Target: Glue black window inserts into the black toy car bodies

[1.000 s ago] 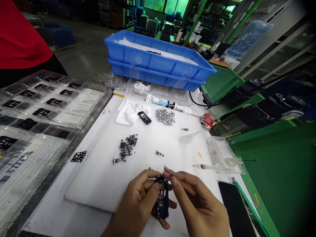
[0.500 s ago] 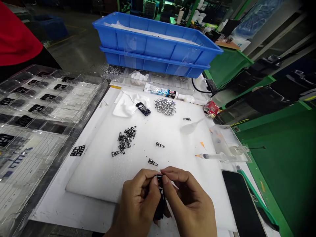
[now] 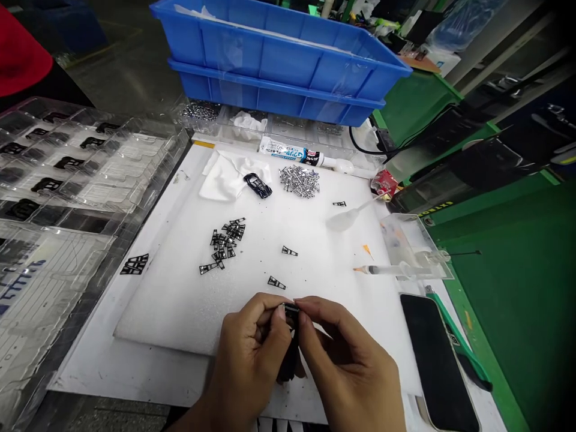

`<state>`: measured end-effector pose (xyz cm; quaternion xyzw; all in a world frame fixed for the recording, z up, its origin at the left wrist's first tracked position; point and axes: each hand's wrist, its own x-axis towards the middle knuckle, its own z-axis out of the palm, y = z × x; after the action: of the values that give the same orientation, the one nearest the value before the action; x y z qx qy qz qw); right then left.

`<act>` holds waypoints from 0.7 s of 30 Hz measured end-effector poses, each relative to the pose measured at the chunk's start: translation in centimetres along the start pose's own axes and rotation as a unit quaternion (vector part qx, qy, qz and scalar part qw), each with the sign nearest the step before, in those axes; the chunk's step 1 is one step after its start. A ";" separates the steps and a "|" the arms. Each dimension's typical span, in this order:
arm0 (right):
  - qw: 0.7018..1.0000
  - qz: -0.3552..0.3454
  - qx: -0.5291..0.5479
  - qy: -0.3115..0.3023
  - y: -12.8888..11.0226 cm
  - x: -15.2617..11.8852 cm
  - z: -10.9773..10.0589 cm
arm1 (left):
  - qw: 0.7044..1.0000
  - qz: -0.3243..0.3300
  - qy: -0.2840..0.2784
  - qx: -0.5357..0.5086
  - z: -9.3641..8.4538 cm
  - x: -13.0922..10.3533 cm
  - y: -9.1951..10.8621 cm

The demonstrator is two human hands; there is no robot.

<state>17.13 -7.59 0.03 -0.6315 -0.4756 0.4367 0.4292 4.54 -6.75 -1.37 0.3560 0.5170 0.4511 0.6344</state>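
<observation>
My left hand (image 3: pixel 254 354) and my right hand (image 3: pixel 344 360) meet at the near edge of the white foam sheet (image 3: pixel 171 312). Between them they hold a small black part (image 3: pixel 290 360), partly glossy, mostly covered by the fingers. Both thumbs and forefingers pinch its upper end; I cannot tell its exact kind. Just beyond the fingertips lies a small black trapezoid frame piece (image 3: pixel 276 282), with another frame piece (image 3: pixel 290 251) farther off. A pile of such frame pieces (image 3: pixel 227 240) sits to the left. A dark model car body (image 3: pixel 258 185) rests at the edge of a white cloth (image 3: pixel 220 177).
Behind are a heap of small silvery parts (image 3: pixel 299 180), a glue tube (image 3: pixel 292 151) and stacked blue bins (image 3: pixel 279 60). On the right lie a syringe (image 3: pixel 391 270), a phone (image 3: pixel 438 360) and a green-handled cutter (image 3: pixel 459 342). Clear trays (image 3: pixel 139 180) of black parts stand left.
The camera view has tilted slightly, so the scene sits higher in the picture. My right fingers have drawn slightly apart from the left ones at the black part's upper end.
</observation>
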 end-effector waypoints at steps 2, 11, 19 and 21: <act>1.000 0.008 -0.005 0.013 -0.3 0.0 0.1 | 1.000 -0.010 -0.019 -0.004 -0.2 0.1 0.1; 0.999 -0.035 -0.023 -0.021 -1.2 0.7 0.2 | 0.992 -0.059 -0.041 -0.107 -0.5 0.6 0.7; 0.964 -0.148 -0.138 0.173 -2.4 3.4 -0.8 | 0.991 -0.090 -0.027 -0.095 -0.8 1.2 1.3; 0.954 -0.160 -0.143 0.210 -1.7 6.8 -0.9 | 0.993 -0.090 -0.026 -0.078 -0.9 1.3 1.4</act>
<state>18.72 -0.77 0.94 -0.6796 -0.5271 0.1470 0.4886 3.45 -5.09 -0.73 0.2696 0.4934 0.4218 0.7113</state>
